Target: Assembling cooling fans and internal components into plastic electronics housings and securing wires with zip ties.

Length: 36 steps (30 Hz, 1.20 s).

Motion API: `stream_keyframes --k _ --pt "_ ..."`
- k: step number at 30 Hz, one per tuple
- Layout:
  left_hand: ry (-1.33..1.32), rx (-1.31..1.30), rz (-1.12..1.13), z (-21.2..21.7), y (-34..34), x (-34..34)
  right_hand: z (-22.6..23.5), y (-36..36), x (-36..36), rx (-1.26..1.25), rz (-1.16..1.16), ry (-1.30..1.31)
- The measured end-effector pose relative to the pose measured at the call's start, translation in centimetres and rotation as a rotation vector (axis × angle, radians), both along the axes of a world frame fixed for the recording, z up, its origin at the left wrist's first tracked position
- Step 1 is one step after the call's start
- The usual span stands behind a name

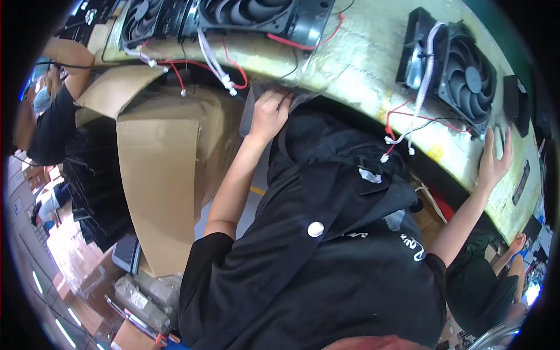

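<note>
My left hand (pixel 270 115) is closed at the near table edge, its fingers curled on a piece of grey cloth (pixel 247 118). Part of that cloth is hidden behind the hand. My right hand (pixel 494 160) lies at the right side of the table with its fingers apart and nothing held. Just beyond its fingertips stands a black fan unit (pixel 465 79) with a metal-finned side. A white braided cable (pixel 430 70) and a thin red wire (pixel 389 119) run from that unit over the table edge, ending in white connectors.
More black fan units (pixel 245 14) line the far left of the worn table (pixel 356 58), their cables hanging over its edge. An open cardboard box (pixel 157 175) stands left of me. Other people work at left (pixel 49 128) and right (pixel 484 280). A black part (pixel 515 105) sits at the far right.
</note>
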<state>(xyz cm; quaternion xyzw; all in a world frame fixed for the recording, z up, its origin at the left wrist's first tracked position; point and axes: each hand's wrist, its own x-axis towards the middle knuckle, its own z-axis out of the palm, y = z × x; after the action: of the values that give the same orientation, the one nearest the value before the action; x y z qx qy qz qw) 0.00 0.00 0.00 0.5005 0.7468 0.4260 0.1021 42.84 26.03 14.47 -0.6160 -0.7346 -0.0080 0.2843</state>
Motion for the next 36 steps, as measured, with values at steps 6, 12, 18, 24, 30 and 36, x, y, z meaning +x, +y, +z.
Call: stream_keyframes --k 6,12,18,24,30,36 --pt "0.019 -0.569 -0.189 -12.5 -0.5 -3.4 6.1 -5.7 -9.8 0.157 0.640 0.308" --pt "-0.010 -1.004 -0.209 0.3 -0.6 -2.1 8.5 -6.6 -16.4 0.074 0.831 -0.412" --pt "0.222 -0.267 -0.724 30.9 3.3 2.8 7.2 -4.0 -15.7 0.181 0.830 -0.414" --pt "0.711 -0.034 -0.276 31.7 31.7 -1.2 11.4 0.1 -12.7 0.137 0.931 -0.400" --pt "0.468 -0.249 0.024 22.7 49.4 -9.2 11.7 2.3 -6.4 -0.234 0.650 0.383" --pt "0.666 -0.007 -0.123 26.2 50.9 -6.3 8.2 -0.3 1.6 -0.480 0.276 1.928"
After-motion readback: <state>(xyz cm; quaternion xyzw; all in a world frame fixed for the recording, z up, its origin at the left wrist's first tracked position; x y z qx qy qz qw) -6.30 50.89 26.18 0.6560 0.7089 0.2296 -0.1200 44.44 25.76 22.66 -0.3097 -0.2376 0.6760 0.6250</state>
